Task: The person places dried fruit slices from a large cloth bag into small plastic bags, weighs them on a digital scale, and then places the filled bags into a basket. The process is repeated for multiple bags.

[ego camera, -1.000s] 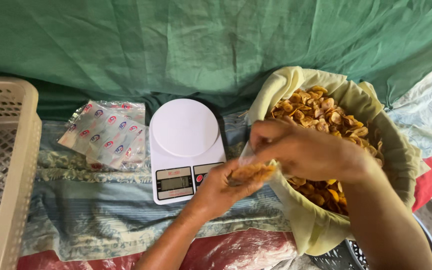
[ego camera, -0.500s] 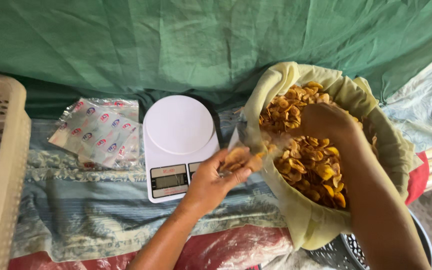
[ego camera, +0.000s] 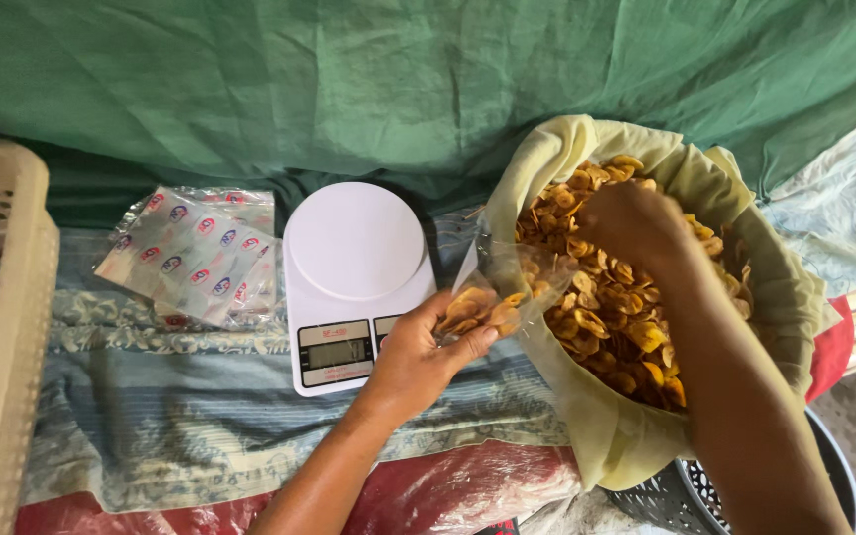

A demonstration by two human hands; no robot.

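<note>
Chips fill the head view's right half: a wide cloth-lined sack of golden fried slices, its mouth turned up toward the camera. The right hand is plunged into the top of that heap, knuckles up and fingers curled down among the slices; whether they have closed on any chips cannot be told, since the fingertips are buried. The left hand sits just left of the sack's rim, thumb and fingers pinched on a small clear plastic bag already partly filled with chips. That bag lies tilted, its long axis running from the gripping hand up and to the right, so its open mouth points at the sack and lies just beside the right hand, which is the nearer hand to the heap. Touching the left hand's far side is a white digital kitchen scale, its round platform bare. Farther left lies a stack of empty printed packets on a patterned cloth, with a beige plastic crate at the frame's edge and green tarpaulin behind.
</note>
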